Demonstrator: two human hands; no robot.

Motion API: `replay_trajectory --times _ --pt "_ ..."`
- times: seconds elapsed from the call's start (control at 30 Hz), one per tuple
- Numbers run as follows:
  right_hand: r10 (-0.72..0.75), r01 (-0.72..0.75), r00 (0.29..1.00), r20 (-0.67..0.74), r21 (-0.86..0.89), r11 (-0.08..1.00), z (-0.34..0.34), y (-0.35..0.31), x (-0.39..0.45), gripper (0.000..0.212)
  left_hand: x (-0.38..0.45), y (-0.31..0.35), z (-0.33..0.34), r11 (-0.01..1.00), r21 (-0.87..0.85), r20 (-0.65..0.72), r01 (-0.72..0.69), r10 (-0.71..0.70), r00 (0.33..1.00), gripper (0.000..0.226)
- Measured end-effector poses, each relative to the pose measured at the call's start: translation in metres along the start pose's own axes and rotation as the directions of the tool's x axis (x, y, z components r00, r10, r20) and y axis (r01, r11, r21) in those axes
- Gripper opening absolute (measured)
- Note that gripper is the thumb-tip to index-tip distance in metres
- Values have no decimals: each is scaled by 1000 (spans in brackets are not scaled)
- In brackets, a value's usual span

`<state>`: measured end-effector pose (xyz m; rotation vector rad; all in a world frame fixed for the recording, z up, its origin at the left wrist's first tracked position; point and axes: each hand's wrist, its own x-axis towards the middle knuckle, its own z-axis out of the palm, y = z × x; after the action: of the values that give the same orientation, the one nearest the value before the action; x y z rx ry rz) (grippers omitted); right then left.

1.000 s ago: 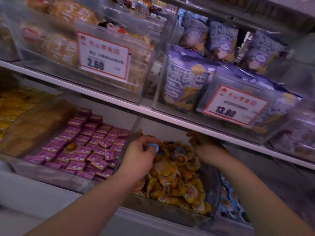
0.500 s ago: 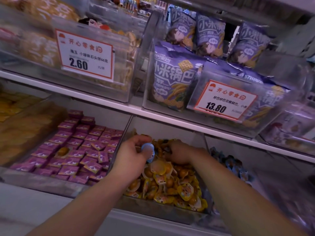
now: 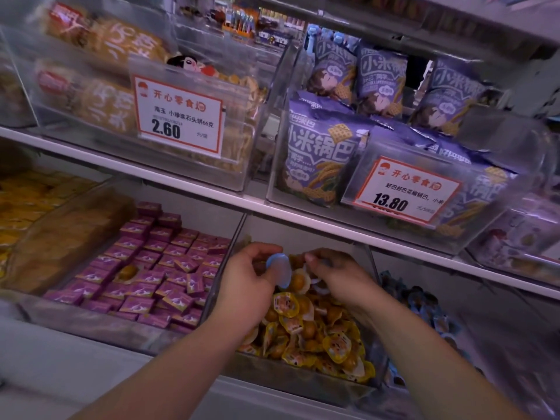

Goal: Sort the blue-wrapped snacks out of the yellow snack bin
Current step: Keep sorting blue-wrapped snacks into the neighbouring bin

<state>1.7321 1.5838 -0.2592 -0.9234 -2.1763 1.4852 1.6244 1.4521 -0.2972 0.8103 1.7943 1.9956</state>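
Since half a second earlier, the right hand (image 3: 339, 275) has drawn slightly nearer the left hand (image 3: 248, 280), and the round blue-wrapped snack cup (image 3: 280, 269) sits a little higher above the heap. Left hand: fingers curled round the blue cup, thumb above, holding it over the far end of the clear plastic bin of yellow-wrapped snack cups (image 3: 306, 380). Right hand: knuckles up, fingers bent down among the yellow cups; whether they grasp one cannot be told. Both forearms reach in from below. Left of this bin lies a tray of small purple packets (image 3: 145, 277); right, a bin of blue-wrapped cups (image 3: 424, 301).
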Motion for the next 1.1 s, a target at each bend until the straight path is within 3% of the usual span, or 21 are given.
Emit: replay_trajectory --times 0.13,0.23,0.4,0.47,0.53,0.57,0.63,0.7,0.77,0.83,0.87,1.03,1.1 --pt "169 -159 985 -15 275 948 10 -4 -20 30 -10 6 5 994 5 10 -107 107 994 15" --pt "217 -273 961 170 463 844 16 -15 -35 46 -17 10 10 985 22 20 -172 172 985 18" --pt "148 -185 983 112 532 826 6 -17 -64 28 -22 17 11 965 101 112 -242 231 967 25" --pt "161 -171 985 68 557 813 -7 -14 -74 21 -29 18 13 898 250 200 -363 319 926 31" --pt "165 -126 986 -15 571 811 -24 -12 -81 12 -37 18 16 725 401 310 -560 468 828 34" --pt "161 -101 985 -56 568 817 -33 -11 -84 12 -41 16 18 657 411 367 -631 515 775 32" --pt "140 -72 986 -85 547 834 -45 -8 -90 13 -48 15 22 657 363 428 -661 512 745 26" --pt "103 -71 994 -44 460 885 -42 -7 -94 13 -51 14 24 675 353 447 -648 487 750 18" --pt "6 -2 998 -60 57 998 -29 -1 -94 16 -48 9 26 634 427 499 -645 430 753 20" --pt "-138 88 987 -86 -429 899 -19 6 -89 22 -44 5 24 627 497 534 -599 323 782 25" --pt "-183 110 980 -76 -559 822 -18 8 -87 25 -42 4 21 640 512 529 -573 290 797 28" --pt "-136 237 971 195 -759 607 -11 15 -71 26 -29 4 3 690 545 434 -476 254 864 39" --pt "-102 246 968 230 -777 580 -3 17 -61 35 -20 4 -7 696 576 384 -428 232 894 42"
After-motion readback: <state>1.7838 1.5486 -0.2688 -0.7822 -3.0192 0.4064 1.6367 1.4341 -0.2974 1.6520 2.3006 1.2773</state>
